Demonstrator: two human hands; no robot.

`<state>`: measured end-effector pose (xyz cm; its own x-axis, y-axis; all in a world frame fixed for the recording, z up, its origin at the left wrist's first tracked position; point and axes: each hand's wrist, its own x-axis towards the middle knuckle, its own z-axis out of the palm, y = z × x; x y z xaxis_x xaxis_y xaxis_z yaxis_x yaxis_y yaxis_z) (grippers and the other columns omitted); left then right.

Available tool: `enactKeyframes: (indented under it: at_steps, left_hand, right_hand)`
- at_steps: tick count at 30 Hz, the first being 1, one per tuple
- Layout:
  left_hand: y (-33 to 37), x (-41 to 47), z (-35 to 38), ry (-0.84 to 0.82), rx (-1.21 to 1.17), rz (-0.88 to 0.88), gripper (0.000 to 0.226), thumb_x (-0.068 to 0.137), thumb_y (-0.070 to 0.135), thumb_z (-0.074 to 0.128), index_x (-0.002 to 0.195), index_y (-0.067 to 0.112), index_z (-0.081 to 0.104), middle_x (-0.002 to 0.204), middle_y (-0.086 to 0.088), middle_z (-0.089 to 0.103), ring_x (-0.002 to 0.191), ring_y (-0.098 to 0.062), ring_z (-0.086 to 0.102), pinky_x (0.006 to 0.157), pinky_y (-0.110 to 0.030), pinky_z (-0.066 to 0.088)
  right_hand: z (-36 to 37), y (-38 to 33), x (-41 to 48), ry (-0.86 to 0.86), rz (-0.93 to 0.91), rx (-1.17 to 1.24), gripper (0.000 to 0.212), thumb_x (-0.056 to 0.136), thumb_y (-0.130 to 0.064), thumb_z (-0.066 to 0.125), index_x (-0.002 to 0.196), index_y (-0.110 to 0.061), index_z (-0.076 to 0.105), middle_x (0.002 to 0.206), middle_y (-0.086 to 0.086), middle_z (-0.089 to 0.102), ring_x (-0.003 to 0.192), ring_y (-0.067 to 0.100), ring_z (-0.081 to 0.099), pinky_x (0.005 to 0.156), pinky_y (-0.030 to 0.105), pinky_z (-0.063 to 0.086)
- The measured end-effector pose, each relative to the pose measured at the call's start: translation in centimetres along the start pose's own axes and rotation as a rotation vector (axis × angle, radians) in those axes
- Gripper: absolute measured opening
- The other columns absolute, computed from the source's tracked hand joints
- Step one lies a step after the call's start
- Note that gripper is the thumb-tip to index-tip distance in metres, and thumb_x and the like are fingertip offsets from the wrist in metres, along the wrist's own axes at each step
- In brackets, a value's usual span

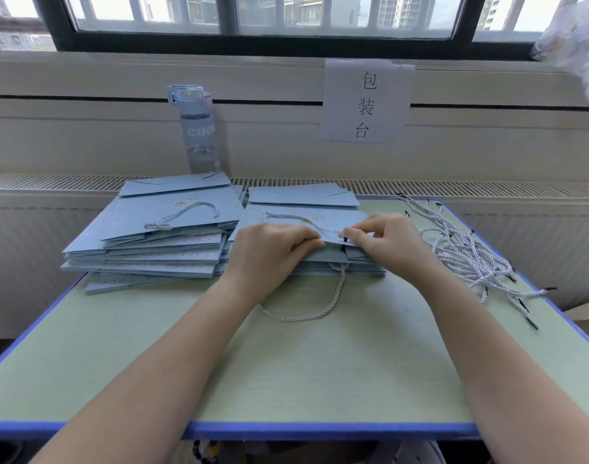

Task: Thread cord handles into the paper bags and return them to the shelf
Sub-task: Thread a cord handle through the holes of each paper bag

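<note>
Your right hand (387, 239) pinches the cord (320, 226) close to its black tip, thumb and forefinger closed on it right at the near edge of the top bag (348, 217). Your left hand (273, 249) sits just left of that pinch, fingers curled down on the same edge and holding the bag against the right stack (370, 271) beneath it. The fingertips of the two hands are almost touching.

From the pinch the cord runs away from you and leftward across the bag's face, ending beyond your left knuckles. Below your hands a second cord loop (303, 311) hangs out of the stack onto the table (286, 380), nearer your left wrist. To the right of your pinching hand lies a tangle of loose cords (470, 256), near the stack but apart from it. Left of your left hand is the other stack (152, 249), with a knotted handle (182, 216) lying on top. Well beyond both hands are a bottle (197, 128) and a paper sign (366, 102).
</note>
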<state>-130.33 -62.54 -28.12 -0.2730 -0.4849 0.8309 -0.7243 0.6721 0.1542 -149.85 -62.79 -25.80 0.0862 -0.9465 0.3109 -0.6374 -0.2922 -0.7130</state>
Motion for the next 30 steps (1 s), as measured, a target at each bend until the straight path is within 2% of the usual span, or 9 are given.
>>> enactKeyframes:
  at_steps: [3, 6, 9, 13, 16, 21, 24, 28, 30]
  left_hand:
    - [0.0, 0.3, -0.3, 0.071, -0.021, -0.052, 0.027, 0.085, 0.041, 0.057, 0.080, 0.023, 0.075, 0.067, 0.012, 0.070, 0.057, -0.007, 0.063, 0.048, -0.022, 0.047]
    - [-0.2, 0.5, -0.6, 0.097, -0.056, -0.088, 0.027, 0.085, 0.042, 0.058, 0.082, 0.021, 0.076, 0.068, 0.008, 0.071, 0.059, -0.012, 0.067, 0.049, -0.030, 0.051]
    - [-0.2, 0.5, -0.9, 0.113, -0.006, -0.087, 0.028, 0.085, 0.044, 0.057, 0.081, 0.022, 0.075, 0.065, 0.007, 0.070, 0.056, -0.015, 0.066, 0.046, -0.032, 0.051]
    - [-0.3, 0.5, -0.7, 0.123, 0.091, -0.076, 0.029, 0.085, 0.045, 0.056, 0.079, 0.023, 0.075, 0.057, 0.005, 0.066, 0.053, -0.020, 0.062, 0.050, -0.025, 0.047]
    - [-0.3, 0.5, -0.6, 0.139, 0.099, -0.086, 0.023, 0.085, 0.041, 0.061, 0.080, 0.024, 0.074, 0.058, 0.008, 0.066, 0.056, -0.018, 0.061, 0.062, -0.023, 0.044]
    - [0.4, 0.6, -0.2, 0.090, -0.015, 0.107, 0.010, 0.085, 0.021, 0.068, 0.090, 0.016, 0.074, 0.089, 0.005, 0.070, 0.083, -0.019, 0.062, 0.073, -0.033, 0.045]
    - [0.2, 0.7, 0.0, 0.027, 0.051, 0.104, 0.014, 0.082, 0.033, 0.068, 0.084, 0.021, 0.074, 0.095, 0.006, 0.067, 0.088, -0.016, 0.055, 0.074, -0.029, 0.039]
    - [-0.3, 0.3, 0.4, -0.031, 0.095, 0.044, 0.029, 0.077, 0.048, 0.063, 0.077, 0.022, 0.075, 0.100, 0.006, 0.066, 0.097, -0.016, 0.050, 0.078, -0.028, 0.034]
    - [-0.1, 0.2, 0.5, -0.026, 0.098, 0.013, 0.032, 0.075, 0.052, 0.061, 0.073, 0.023, 0.075, 0.099, 0.007, 0.067, 0.098, -0.016, 0.049, 0.079, -0.028, 0.032]
  right_hand:
    - [-0.1, -0.1, -0.1, 0.222, -0.220, 0.010, 0.019, 0.092, -0.024, 0.058, 0.103, -0.017, 0.072, 0.081, -0.007, 0.058, 0.061, 0.011, 0.044, 0.060, 0.009, 0.034]
    - [-0.3, -0.1, -0.4, 0.150, -0.362, 0.057, 0.017, 0.088, -0.022, 0.062, 0.098, -0.016, 0.073, 0.091, -0.004, 0.065, 0.080, 0.010, 0.058, 0.071, 0.009, 0.040]
    - [-0.2, 0.0, -0.4, 0.047, -0.344, 0.018, 0.010, 0.084, -0.017, 0.068, 0.089, -0.022, 0.074, 0.089, -0.006, 0.069, 0.090, 0.014, 0.061, 0.078, 0.023, 0.046]
    - [-0.1, -0.4, -0.5, 0.054, -0.326, 0.087, 0.020, 0.084, -0.013, 0.068, 0.073, -0.029, 0.069, 0.082, -0.004, 0.069, 0.080, 0.013, 0.060, 0.068, 0.022, 0.043]
    - [0.2, -0.3, -0.4, 0.056, -0.288, 0.095, 0.017, 0.085, -0.012, 0.067, 0.072, -0.022, 0.070, 0.079, -0.002, 0.068, 0.077, 0.014, 0.061, 0.067, 0.027, 0.046]
    - [1.0, -0.7, -0.5, 0.163, -0.264, 0.051, 0.009, 0.085, -0.015, 0.068, 0.078, -0.013, 0.074, 0.064, -0.017, 0.061, 0.062, -0.006, 0.055, 0.057, 0.007, 0.037]
    - [1.3, -0.9, -0.6, 0.219, -0.208, 0.130, 0.008, 0.083, -0.019, 0.071, 0.077, -0.014, 0.074, 0.061, -0.017, 0.062, 0.057, -0.007, 0.055, 0.054, 0.006, 0.035]
    - [2.1, -1.1, -0.7, 0.171, -0.179, 0.123, 0.011, 0.087, -0.018, 0.065, 0.082, -0.012, 0.073, 0.073, -0.004, 0.068, 0.067, 0.004, 0.058, 0.059, 0.013, 0.041]
    - [2.3, -1.3, -0.8, 0.145, -0.186, 0.092, 0.012, 0.090, -0.017, 0.061, 0.084, -0.011, 0.070, 0.072, -0.003, 0.065, 0.063, -0.001, 0.053, 0.056, 0.010, 0.038]
